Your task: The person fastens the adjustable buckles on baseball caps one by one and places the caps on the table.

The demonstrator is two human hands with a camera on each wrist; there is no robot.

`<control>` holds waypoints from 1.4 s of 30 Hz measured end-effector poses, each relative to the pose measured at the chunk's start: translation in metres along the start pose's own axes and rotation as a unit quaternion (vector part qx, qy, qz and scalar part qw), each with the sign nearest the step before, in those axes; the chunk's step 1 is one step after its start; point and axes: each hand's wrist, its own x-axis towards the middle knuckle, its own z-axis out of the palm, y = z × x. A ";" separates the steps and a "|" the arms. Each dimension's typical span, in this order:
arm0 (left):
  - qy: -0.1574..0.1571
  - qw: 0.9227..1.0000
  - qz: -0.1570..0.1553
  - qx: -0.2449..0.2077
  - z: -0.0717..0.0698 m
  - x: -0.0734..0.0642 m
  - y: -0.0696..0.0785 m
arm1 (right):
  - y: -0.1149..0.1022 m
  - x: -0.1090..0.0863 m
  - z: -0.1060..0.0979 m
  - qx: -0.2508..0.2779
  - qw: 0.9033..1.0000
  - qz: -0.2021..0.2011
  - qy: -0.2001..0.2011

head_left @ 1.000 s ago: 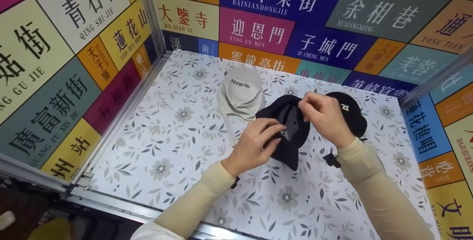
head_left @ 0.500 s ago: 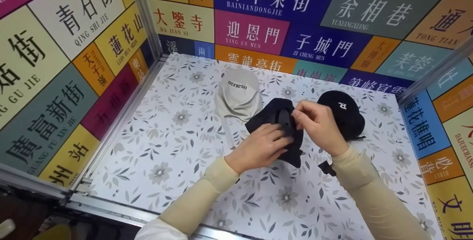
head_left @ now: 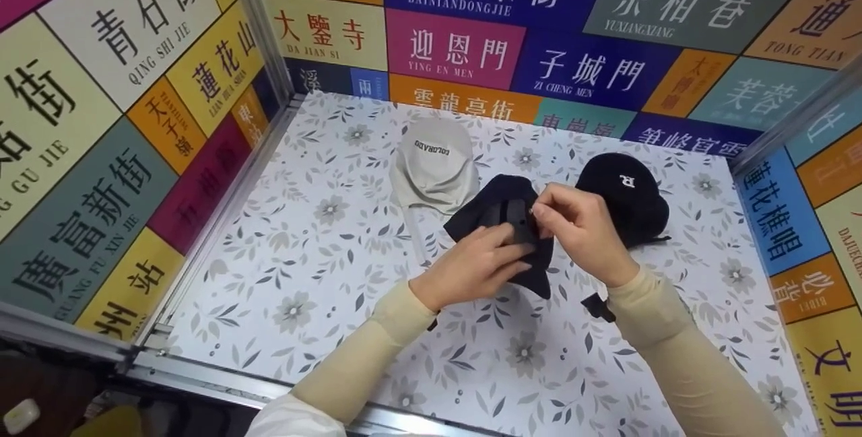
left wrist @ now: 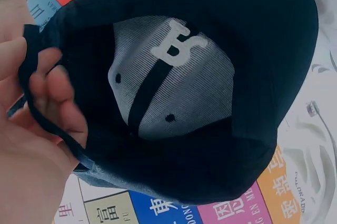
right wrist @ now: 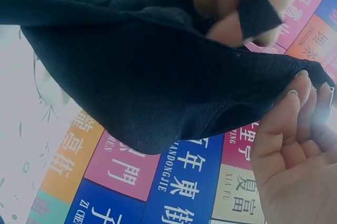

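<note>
A black baseball cap [head_left: 478, 205] is held tilted above the table, its hollow inside facing me. My left hand [head_left: 475, 265] reaches over its opening from the left. In the right wrist view those fingers hold the loose dark end of the strap [right wrist: 258, 16]. My right hand [head_left: 579, 225] pinches the cap's back edge between thumb and fingers. The left wrist view shows the inside of the cap [left wrist: 253, 50], with a grey mesh-like lining, a black seam tape and a pale letter-shaped patch. The strap loops past the fingers there.
A light grey cap [head_left: 438, 161] marked COLORADO lies behind and to the left. Another black cap [head_left: 626, 198] with a white R lies to the right. Flower-patterned cloth covers the table [head_left: 289, 316]. Sign-printed panels [head_left: 458, 46] enclose the back and sides.
The held cap has shifted slightly left and turned, its opening narrower to my view. My left hand has moved further over the opening; the right keeps its pinch, slightly lower.
</note>
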 end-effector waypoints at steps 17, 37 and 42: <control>0.135 0.968 -0.090 -0.193 -0.022 0.007 0.007 | 0.005 -0.011 -0.005 0.029 0.999 -0.005 -0.016; 0.182 0.934 -0.147 -0.270 -0.034 0.013 0.018 | 0.000 -0.021 0.001 0.038 0.997 -0.041 -0.051; 0.184 0.942 -0.135 -0.246 -0.034 0.014 0.019 | -0.001 -0.023 0.002 0.027 0.997 -0.049 -0.050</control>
